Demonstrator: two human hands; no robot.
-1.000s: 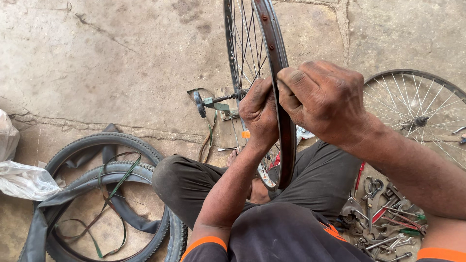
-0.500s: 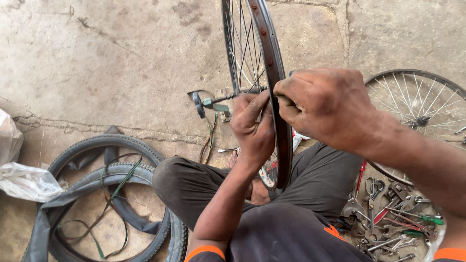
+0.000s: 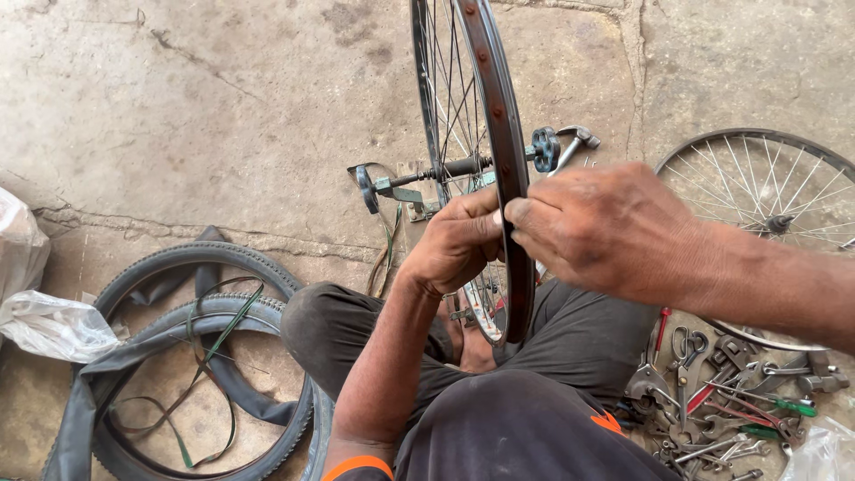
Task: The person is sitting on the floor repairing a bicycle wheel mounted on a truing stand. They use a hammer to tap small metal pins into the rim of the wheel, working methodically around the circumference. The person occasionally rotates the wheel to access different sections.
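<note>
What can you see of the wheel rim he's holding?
The rim is a bare, rusty-brown metal hoop with no tyre, standing upright on edge between the person's knees. Spoke holes dot its inner channel; thin spokes run to an axle mounted on a stand. The left hand and right hand pinch it from either side. Its top is out of frame.

Upright wheel rim between my hands; tyres on the floor at left, second wheel at right, tools before it.
</note>
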